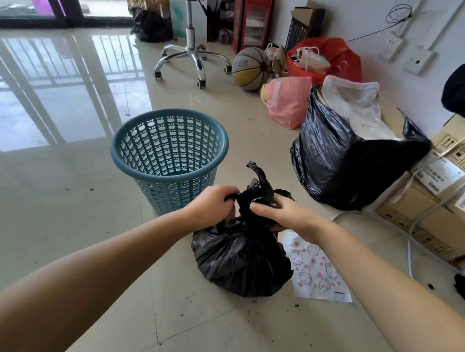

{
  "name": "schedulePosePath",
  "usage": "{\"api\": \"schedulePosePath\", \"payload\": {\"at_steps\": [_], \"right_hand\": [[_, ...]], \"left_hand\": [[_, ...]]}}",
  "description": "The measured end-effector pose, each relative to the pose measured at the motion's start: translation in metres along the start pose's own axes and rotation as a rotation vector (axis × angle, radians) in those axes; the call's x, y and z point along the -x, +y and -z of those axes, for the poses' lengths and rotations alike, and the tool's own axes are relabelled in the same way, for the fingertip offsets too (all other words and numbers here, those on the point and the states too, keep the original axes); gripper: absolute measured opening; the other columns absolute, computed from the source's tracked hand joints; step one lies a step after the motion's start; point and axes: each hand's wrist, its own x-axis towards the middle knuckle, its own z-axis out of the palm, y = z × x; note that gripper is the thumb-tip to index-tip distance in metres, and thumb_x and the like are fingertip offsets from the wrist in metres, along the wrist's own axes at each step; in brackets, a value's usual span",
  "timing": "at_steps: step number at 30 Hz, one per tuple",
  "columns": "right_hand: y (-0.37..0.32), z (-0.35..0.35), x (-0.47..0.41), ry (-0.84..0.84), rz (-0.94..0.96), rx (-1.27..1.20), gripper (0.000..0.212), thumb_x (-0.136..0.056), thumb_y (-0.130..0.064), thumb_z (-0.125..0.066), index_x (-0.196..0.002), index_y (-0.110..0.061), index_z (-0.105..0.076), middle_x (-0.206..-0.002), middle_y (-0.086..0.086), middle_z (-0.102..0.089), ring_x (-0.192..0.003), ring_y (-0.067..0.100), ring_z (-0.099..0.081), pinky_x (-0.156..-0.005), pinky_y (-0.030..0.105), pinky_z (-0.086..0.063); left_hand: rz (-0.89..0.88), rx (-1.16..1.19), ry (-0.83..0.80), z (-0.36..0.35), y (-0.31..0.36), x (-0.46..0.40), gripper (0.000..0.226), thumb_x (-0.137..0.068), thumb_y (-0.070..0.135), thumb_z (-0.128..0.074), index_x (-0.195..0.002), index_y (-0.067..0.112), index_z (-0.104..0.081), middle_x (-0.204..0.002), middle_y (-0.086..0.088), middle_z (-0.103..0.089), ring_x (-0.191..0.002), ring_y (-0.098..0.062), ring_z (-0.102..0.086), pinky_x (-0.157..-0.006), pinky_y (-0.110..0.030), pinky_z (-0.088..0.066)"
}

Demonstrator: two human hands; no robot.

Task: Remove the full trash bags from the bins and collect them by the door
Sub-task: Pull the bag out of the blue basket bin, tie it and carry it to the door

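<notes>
Both hands work at the neck of a small black trash bag [241, 260] that sits on the tiled floor [60, 219], just in front of the blue bin [170, 155]. Left hand [213, 204] has its fingers curled round one gathered flap of plastic; right hand [280, 214] pinches the other flap, and a loose tail of film sticks up between them. This looks like the tying of the bag, already out of the bin. To do it well, I judge the flaps should be drawn snug and crossed low, close to the bulging load, without yanking, since the thin, crinkly film could tear or slip.

Under the bag's right side lies a flat printed sheet [318, 268] with small cartoon figures. Bin beyond is a round, tapered plastic basket, its wall pierced all over with little holes, with no liner showing. Farther right, by the wall, a larger black bag [343, 166] stands open and boxy, pale material showing at its mouth, beside cardboard boxes [427, 215]. Glossy tiles mirror the window railings.
</notes>
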Motion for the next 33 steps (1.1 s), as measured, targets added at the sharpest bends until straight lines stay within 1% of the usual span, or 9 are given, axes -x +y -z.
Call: {"api": "schedulePosePath", "payload": {"at_steps": [5,9,13,15,18,21,23,26,33], "right_hand": [[-0.034,0.02,0.003,0.263,0.212,-0.142,0.006,-0.086,-0.012,-0.063,-0.091,-0.011,-0.067,-0.074,-0.004,-0.063,-0.065,0.005,-0.058,-0.061,0.018,-0.046],[-0.072,0.031,0.012,0.348,0.378,-0.263,0.014,-0.086,-0.011,-0.061,-0.077,-0.022,-0.064,-0.073,-0.013,-0.061,-0.069,-0.001,-0.052,-0.068,0.014,-0.039],[-0.088,0.027,0.02,0.545,0.544,-0.165,0.015,-0.084,-0.016,-0.066,-0.075,-0.028,-0.064,-0.104,-0.007,-0.057,-0.108,0.009,-0.054,-0.099,0.025,-0.039],[-0.093,0.027,0.022,0.442,0.595,-0.238,0.009,-0.082,-0.021,-0.064,-0.083,-0.029,-0.066,-0.109,-0.011,-0.062,-0.119,0.012,-0.053,-0.104,0.028,-0.038],[-0.097,0.025,0.026,0.091,0.457,-0.347,0.044,-0.081,-0.029,-0.066,-0.122,-0.021,-0.052,-0.095,0.006,-0.066,-0.091,0.022,-0.066,-0.085,0.034,-0.052],[-0.092,0.006,0.025,-0.033,0.367,0.178,0.033,-0.082,-0.039,-0.065,-0.108,-0.02,-0.054,-0.063,0.0,-0.06,-0.058,0.012,-0.055,-0.065,0.024,-0.046],[-0.09,-0.01,0.022,-0.035,0.353,0.209,0.011,-0.09,-0.028,-0.057,-0.081,-0.022,-0.056,-0.044,-0.01,-0.044,-0.041,0.006,-0.038,-0.045,0.017,-0.033],[-0.09,-0.014,0.016,0.095,0.289,0.015,0.019,-0.096,-0.021,-0.042,-0.096,-0.016,-0.061,-0.041,-0.012,-0.032,-0.034,0.002,-0.027,-0.036,0.017,-0.022],[-0.079,0.0,0.006,0.172,0.204,-0.242,0.027,-0.097,-0.019,-0.035,-0.082,-0.02,-0.056,-0.042,-0.007,-0.04,-0.038,0.011,-0.032,-0.041,0.021,-0.027]], "left_hand": [[-0.054,0.153,0.314,0.038,0.01,-0.005,0.014,-0.09,0.011,-0.053,-0.09,0.017,-0.066,-0.062,0.007,-0.056,-0.044,0.003,-0.045,-0.044,-0.01,-0.035],[-0.057,0.477,0.628,0.077,0.029,-0.006,0.012,-0.088,0.012,-0.056,-0.077,0.008,-0.056,-0.056,0.004,-0.047,-0.048,-0.008,-0.044,-0.053,-0.029,-0.048],[-0.09,0.498,0.697,0.089,0.043,-0.001,0.007,-0.085,0.012,-0.056,-0.079,0.014,-0.055,-0.065,0.0,-0.052,-0.059,-0.014,-0.051,-0.061,-0.033,-0.05],[-0.18,0.437,0.686,0.089,0.055,0.003,0.015,-0.084,0.011,-0.058,-0.078,0.024,-0.054,-0.071,0.004,-0.057,-0.067,-0.012,-0.055,-0.065,-0.03,-0.051],[-0.327,0.469,0.576,0.085,0.076,0.01,0.024,-0.079,0.006,-0.059,-0.077,0.029,-0.053,-0.071,0.008,-0.057,-0.066,-0.007,-0.054,-0.065,-0.021,-0.047],[-0.438,0.217,0.381,0.075,0.092,0.015,0.021,-0.077,0.005,-0.061,-0.081,0.025,-0.057,-0.087,0.004,-0.059,-0.085,-0.012,-0.059,-0.083,-0.023,-0.048],[-0.41,0.101,0.209,0.067,0.096,0.017,0.015,-0.081,0.005,-0.06,-0.091,0.016,-0.061,-0.094,0.002,-0.063,-0.092,-0.009,-0.059,-0.09,-0.025,-0.046],[-0.224,0.306,-0.021,0.067,0.089,0.017,0.015,-0.09,0.015,-0.057,-0.104,0.014,-0.062,-0.093,0.002,-0.068,-0.085,-0.009,-0.062,-0.086,-0.03,-0.05],[-0.205,0.077,0.145,0.063,0.062,0.01,0.009,-0.087,0.014,-0.06,-0.093,0.017,-0.067,-0.084,0.005,-0.069,-0.083,-0.009,-0.064,-0.086,-0.032,-0.053]]}}
